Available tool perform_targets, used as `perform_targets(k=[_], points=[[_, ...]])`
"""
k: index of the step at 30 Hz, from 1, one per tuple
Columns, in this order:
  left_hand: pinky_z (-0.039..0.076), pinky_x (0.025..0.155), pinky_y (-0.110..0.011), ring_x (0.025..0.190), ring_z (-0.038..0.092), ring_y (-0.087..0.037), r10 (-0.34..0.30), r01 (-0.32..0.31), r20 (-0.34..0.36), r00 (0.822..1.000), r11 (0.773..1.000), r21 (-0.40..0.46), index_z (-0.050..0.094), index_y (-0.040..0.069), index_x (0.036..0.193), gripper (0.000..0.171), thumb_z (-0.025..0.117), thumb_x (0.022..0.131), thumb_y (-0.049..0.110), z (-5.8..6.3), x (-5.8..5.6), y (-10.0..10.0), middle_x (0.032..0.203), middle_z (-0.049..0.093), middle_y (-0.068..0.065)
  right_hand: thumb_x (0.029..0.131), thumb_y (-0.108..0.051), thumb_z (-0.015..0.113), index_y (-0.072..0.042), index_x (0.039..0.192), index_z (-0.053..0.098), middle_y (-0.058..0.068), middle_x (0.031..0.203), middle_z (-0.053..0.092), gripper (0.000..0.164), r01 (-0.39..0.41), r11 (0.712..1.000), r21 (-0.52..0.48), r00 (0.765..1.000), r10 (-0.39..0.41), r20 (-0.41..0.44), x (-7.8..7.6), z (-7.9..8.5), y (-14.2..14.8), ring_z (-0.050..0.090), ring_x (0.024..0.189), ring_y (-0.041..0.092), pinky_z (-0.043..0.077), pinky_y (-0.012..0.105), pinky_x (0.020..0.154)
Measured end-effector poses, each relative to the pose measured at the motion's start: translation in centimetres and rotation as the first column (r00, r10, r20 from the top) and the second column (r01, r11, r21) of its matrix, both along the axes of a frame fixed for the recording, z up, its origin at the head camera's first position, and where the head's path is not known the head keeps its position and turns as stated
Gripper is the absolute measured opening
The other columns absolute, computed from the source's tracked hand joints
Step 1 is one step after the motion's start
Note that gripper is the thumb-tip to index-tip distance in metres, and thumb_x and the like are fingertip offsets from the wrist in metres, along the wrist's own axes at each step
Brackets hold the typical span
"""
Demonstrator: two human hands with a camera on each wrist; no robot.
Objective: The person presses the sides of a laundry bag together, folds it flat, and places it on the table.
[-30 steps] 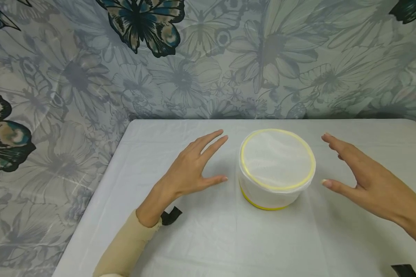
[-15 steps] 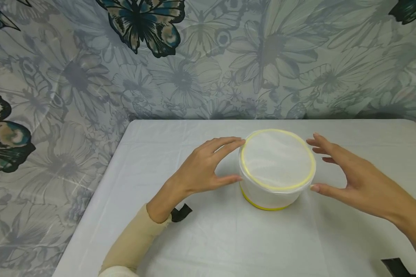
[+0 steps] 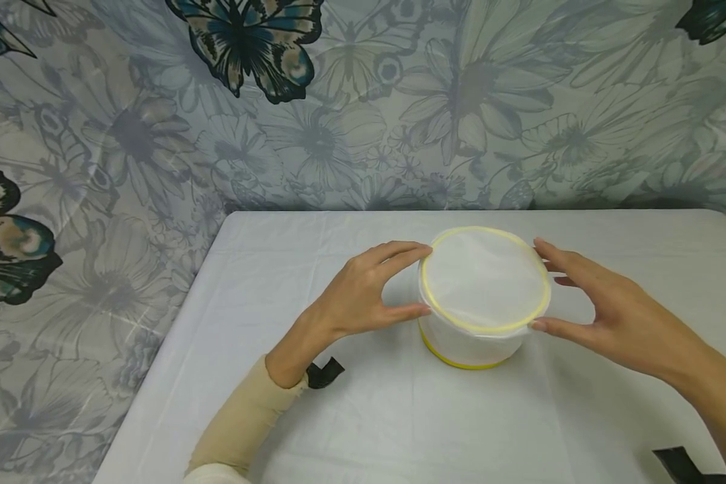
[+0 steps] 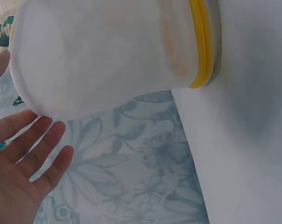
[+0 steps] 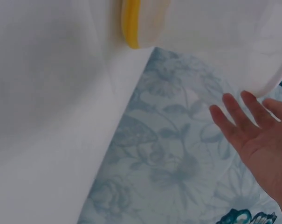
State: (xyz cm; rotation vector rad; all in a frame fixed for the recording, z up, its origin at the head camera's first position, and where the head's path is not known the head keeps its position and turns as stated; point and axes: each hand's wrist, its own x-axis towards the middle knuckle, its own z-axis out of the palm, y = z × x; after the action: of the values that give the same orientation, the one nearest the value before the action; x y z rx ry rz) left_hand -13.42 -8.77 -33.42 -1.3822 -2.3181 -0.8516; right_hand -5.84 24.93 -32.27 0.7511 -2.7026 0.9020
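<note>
White, sheer-looking material edged in yellow forms the round, drum-shaped container standing upright on the white cloth-covered table, directly between the person's two hands. The left hand, reaching from a beige sleeve, touches the container's upper edge with thumb and fingers spread wide apart, while the right hand meets that edge on the opposite side with a similarly wide spread. Beyond both hands rises a grey flower-patterned backdrop, and a short black strap juts out beside the left wrist.
</note>
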Motion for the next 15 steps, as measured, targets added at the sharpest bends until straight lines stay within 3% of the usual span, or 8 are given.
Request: perform_targets(k=[4,15], points=[[0.038,0.108,-0.020,0.128,0.053,-0.012,-0.007,0.007,0.031,0.999,1.000,0.004,0.055,0.005,0.141,0.075,0.081,0.082,0.043,-0.2,-0.1,0.3,0.138,0.057,-0.006,0.064,-0.013,0.094,-0.024,0.157,0.031,0.002,0.147,0.050,0.113,0.038,0.999,0.005,0.999,-0.038,0.005,0.1,-0.2,0.0,0.043,0.113,-0.018,0.033,-0.001,0.090],[0.034,0.111,-0.022,0.136,0.045,-0.012,0.016,-0.011,0.092,0.996,0.998,-0.057,0.042,0.007,0.151,0.093,0.080,0.079,0.052,-0.9,0.2,1.1,0.149,0.048,-0.005,0.063,-0.017,0.095,-0.022,0.158,0.029,-0.001,0.151,0.042,0.116,-0.015,1.000,-0.024,0.999,0.016,0.028,-0.4,-0.4,-0.8,0.046,0.115,-0.007,0.029,0.002,0.094]])
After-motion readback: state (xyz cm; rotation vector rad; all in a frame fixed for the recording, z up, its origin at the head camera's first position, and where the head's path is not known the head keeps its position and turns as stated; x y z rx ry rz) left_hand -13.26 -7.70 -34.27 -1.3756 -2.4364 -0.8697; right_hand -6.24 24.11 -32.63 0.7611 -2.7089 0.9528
